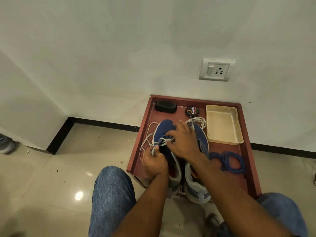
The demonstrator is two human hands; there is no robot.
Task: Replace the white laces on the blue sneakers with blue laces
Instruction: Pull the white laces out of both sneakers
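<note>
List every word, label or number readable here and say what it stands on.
"Cherry": on the lid of the round black polish tin, at the back of the red-brown tray.
Smaller print on that lid: too small to read.
No other text is readable.

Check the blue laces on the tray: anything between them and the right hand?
Nothing visible. The blue laces lie loose on the tray, right of the sneakers; the right hand is over the left sneaker.

We see two sneakers (165, 134) side by side on the tray (246, 151), a basket (222, 125) to their right, a tin (192, 111) behind them, coiled laces (229, 161) before the basket.
</note>
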